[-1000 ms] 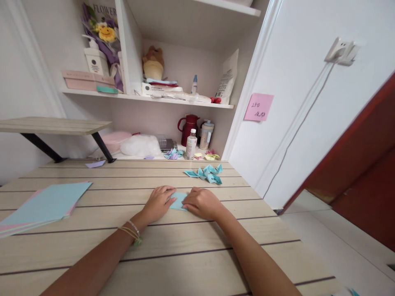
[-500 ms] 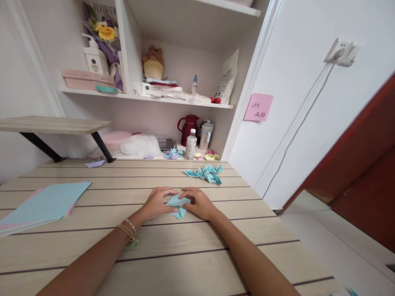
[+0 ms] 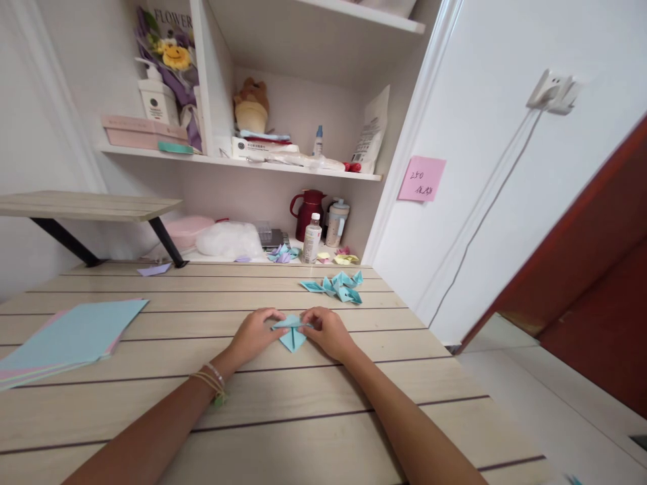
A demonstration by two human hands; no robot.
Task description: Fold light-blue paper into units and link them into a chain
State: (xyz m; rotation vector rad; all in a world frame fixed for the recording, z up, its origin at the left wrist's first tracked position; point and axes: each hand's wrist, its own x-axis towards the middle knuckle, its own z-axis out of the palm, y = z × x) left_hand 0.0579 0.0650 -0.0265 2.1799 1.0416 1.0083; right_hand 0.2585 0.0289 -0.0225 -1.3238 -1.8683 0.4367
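Observation:
A folded piece of light-blue origami paper (image 3: 293,339) rests on the wooden tabletop between my two hands. Its lower part forms a point toward me, with a flap across the top. My left hand (image 3: 257,335) pinches its left side between thumb and fingers; a bracelet circles that wrist. On the other side, my right hand (image 3: 326,333) grips the right edge with thumb and curled fingers. Just beyond the hands lies a cluster of folded light-blue paper pieces (image 3: 342,286).
A stack of coloured paper sheets (image 3: 75,333) lies at the left. Behind, a shelf unit holds a clear bottle (image 3: 312,239), a dark red jug (image 3: 308,209) and more folded papers (image 3: 284,253). A small raised shelf (image 3: 91,204) stands at the back left.
The paper has been turned so its point faces me more squarely, and its lower part shows wider. Both hands have shifted slightly, fingers now closer at the upper side edges.

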